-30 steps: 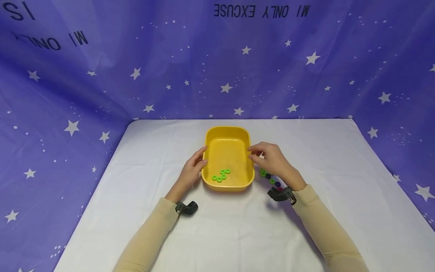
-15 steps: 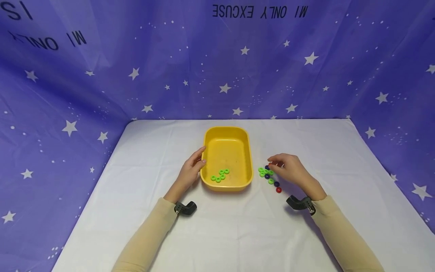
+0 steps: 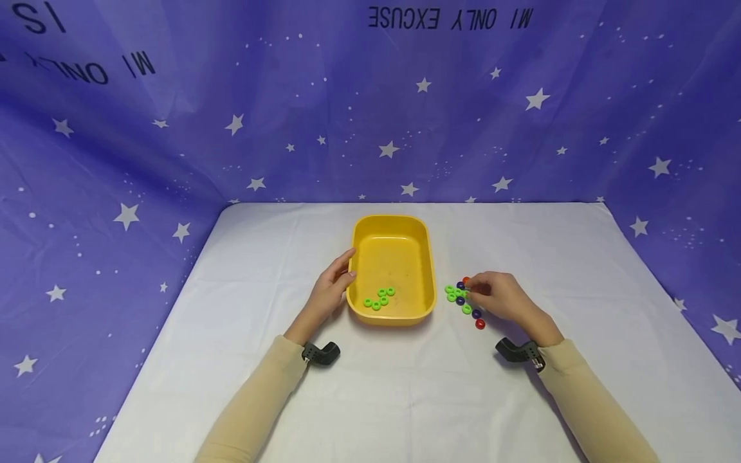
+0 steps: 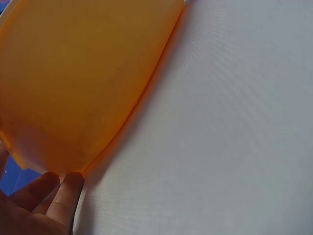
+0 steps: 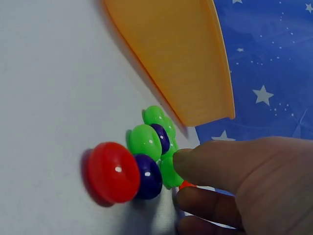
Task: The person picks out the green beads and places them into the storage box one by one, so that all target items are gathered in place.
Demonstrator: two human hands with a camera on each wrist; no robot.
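Observation:
My left hand (image 3: 328, 292) grips the left wall of the yellow tray (image 3: 392, 320), thumb at the rim; in the left wrist view its fingertips (image 4: 72, 181) press the orange-looking wall. Several green rings (image 3: 376, 305) lie in the tray's near part. Right of the tray, my right hand (image 3: 502, 297) is over a cluster of green, dark blue and red rings. The right wrist view has its thumb (image 5: 210, 159) touching a green ring (image 5: 169, 172), with a gap between thumb and fingers. A red ring (image 5: 113, 172) and a dark blue ring (image 5: 148, 176) lie nearer the camera.
A white cloth (image 3: 370, 399) covers the table. Purple fabric with white stars (image 3: 388, 128) hangs behind and at both sides. Black wrist mounts (image 3: 321, 354) are strapped at both cuffs.
My right hand has moved from the tray's right rim rightward and down to the loose rings, uncovering several of them. The left hand has stayed at the tray's left side.

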